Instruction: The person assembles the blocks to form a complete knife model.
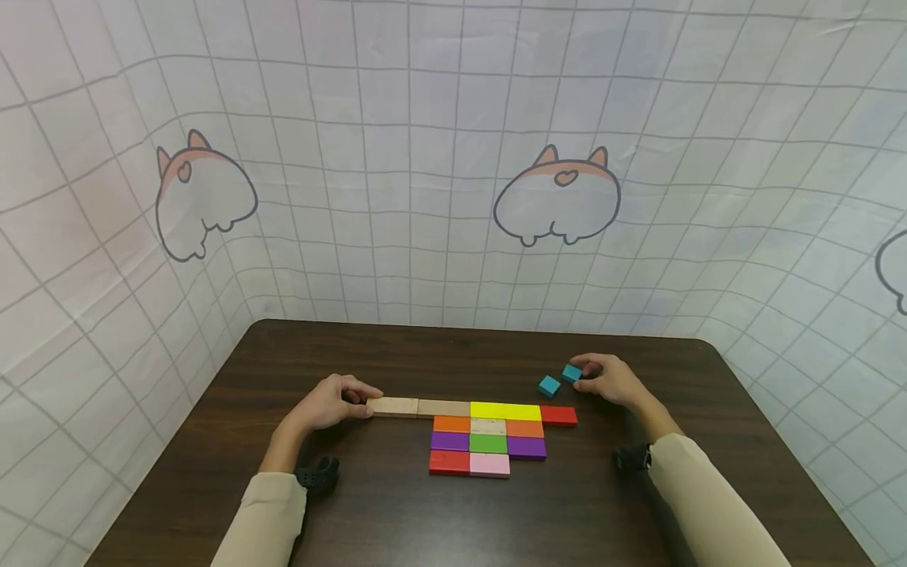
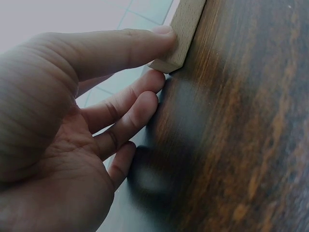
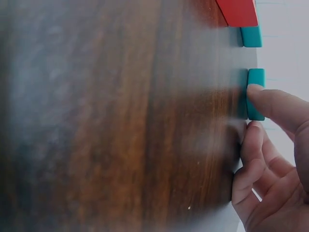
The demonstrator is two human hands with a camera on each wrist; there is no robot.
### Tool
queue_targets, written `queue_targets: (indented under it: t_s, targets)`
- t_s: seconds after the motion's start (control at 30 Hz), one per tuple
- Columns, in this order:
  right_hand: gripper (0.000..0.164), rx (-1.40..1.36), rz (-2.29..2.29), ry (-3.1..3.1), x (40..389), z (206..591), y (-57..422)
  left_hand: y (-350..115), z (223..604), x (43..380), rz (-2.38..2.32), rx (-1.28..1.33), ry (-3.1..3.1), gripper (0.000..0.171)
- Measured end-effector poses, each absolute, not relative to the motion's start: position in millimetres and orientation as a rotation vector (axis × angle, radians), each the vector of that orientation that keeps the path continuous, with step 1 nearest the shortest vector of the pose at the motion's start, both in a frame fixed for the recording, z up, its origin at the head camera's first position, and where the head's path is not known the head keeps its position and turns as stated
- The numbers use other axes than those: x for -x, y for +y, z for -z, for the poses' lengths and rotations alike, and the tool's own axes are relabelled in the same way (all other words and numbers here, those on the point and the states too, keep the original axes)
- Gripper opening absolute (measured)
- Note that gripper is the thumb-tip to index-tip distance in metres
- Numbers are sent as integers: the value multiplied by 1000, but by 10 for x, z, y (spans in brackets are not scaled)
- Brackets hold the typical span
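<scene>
In the head view, my left hand (image 1: 329,403) pinches the outer end of a plain wooden block (image 1: 394,406), thumb on its near side. The left wrist view shows that block (image 2: 186,29) lying flat on the dark table. End to end with it runs a second wooden block (image 1: 443,408), then yellow blocks (image 1: 489,410) and a red block (image 1: 560,416). Farther back on the right, my right hand (image 1: 615,382) holds a small teal block (image 1: 571,373) between thumb and fingers, low at the table. Another teal block (image 1: 549,386) lies just left of it.
Shorter rows sit against the near side of the long row: orange blocks (image 1: 452,424) around a pale one, purple blocks (image 1: 527,447) around a green block (image 1: 488,443), then red beside a pink block (image 1: 489,465). A grid-patterned curtain (image 1: 425,157) surrounds the brown table (image 1: 553,520).
</scene>
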State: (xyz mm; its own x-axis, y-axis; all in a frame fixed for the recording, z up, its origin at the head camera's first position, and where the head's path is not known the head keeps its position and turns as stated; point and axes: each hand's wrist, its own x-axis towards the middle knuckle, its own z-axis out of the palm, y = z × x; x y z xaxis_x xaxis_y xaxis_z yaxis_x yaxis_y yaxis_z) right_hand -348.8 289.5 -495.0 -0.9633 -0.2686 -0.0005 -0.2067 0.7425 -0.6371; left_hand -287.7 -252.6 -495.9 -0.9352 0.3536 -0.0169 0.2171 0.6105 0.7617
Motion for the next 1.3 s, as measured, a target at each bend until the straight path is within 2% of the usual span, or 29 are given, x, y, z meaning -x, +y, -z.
queue_targets:
  t_s: [0.2, 0.67, 1.3]
  targets:
    - [40, 373, 1054, 2824, 3486, 4934, 2884, -2518, 4945, 2882, -1220, -477, 2673, 27]
    - [35, 358, 992, 2861, 3450, 4963, 2909, -2517, 4966, 2880, -1212, -471, 2682, 27]
    - [34, 573, 941, 2976, 2984, 4761, 3041, -2524, 4967, 2891, -1189, -492, 2700, 27]
